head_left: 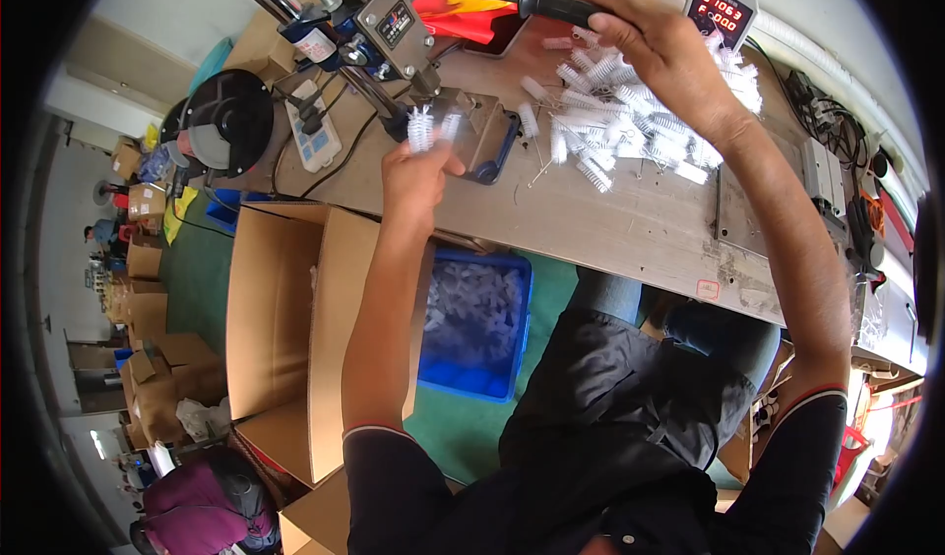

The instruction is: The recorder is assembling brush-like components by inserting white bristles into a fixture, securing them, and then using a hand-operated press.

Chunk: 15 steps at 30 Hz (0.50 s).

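1. My left hand (411, 176) pinches two small white bristle brushes (430, 127) at its fingertips, just in front of the hand press (394, 33)
2. My right hand (655, 48) is closed around the press's black lever handle (551, 4)
3. A pile of white brushes (630, 127) lies on the wooden bench (630, 220), right of the press
4. A blue bin (477, 324) sits below the bench edge, beside an open cardboard box (285, 319)

Brush pile (630, 127) on bench (630, 220), press (394, 33) left, bin (477, 324) below
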Each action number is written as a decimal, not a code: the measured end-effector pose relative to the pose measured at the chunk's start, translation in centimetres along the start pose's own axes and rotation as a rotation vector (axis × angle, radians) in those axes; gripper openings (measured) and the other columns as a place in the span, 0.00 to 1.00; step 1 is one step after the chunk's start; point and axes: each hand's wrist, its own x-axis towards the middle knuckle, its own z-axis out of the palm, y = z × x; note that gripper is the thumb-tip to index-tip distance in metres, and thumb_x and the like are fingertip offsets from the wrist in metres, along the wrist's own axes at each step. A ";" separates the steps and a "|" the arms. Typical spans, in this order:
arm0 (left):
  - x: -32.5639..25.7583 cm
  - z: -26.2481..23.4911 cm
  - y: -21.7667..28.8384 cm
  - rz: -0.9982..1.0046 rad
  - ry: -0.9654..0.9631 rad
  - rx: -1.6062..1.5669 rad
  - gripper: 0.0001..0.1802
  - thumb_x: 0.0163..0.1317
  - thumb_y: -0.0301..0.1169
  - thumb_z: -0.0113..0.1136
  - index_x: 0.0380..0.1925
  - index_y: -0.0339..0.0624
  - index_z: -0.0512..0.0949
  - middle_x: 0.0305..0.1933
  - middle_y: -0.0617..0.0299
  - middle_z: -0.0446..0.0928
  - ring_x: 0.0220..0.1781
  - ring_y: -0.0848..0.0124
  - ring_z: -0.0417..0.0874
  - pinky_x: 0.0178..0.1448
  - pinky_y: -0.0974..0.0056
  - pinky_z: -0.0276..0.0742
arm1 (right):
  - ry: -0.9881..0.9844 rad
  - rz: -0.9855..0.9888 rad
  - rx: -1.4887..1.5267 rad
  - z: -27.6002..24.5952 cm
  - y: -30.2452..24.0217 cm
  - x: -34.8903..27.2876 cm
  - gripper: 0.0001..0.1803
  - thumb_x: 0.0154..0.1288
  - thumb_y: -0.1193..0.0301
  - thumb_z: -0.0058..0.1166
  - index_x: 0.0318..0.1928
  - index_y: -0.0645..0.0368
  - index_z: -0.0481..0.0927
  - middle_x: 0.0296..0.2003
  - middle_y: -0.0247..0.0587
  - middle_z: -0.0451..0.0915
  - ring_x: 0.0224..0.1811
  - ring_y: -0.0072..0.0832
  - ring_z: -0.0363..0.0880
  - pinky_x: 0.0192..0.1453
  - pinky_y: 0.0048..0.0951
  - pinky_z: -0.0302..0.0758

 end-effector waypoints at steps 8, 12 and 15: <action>0.2 -0.8 0.9 -0.013 -0.035 0.021 0.19 0.71 0.24 0.60 0.60 0.30 0.78 0.29 0.57 0.81 0.14 0.84 0.59 0.17 0.74 0.48 | 0.287 -0.191 -0.207 5.0 2.4 -1.4 0.23 0.80 0.53 0.49 0.60 0.56 0.80 0.39 0.48 0.87 0.45 0.47 0.85 0.55 0.46 0.78; 0.4 -1.0 1.1 -0.031 -0.058 0.030 0.19 0.71 0.24 0.60 0.60 0.30 0.78 0.29 0.57 0.81 0.14 0.84 0.60 0.16 0.74 0.49 | 0.311 -0.199 -0.272 6.9 2.9 -2.1 0.20 0.81 0.56 0.48 0.60 0.55 0.79 0.40 0.46 0.85 0.48 0.45 0.84 0.59 0.46 0.73; 0.5 -1.2 1.3 -0.038 -0.083 0.021 0.20 0.71 0.24 0.59 0.61 0.30 0.77 0.29 0.57 0.81 0.14 0.84 0.61 0.16 0.74 0.50 | 0.337 -0.220 -0.225 7.0 2.7 -2.0 0.19 0.80 0.57 0.49 0.59 0.57 0.79 0.40 0.46 0.85 0.47 0.46 0.83 0.60 0.46 0.73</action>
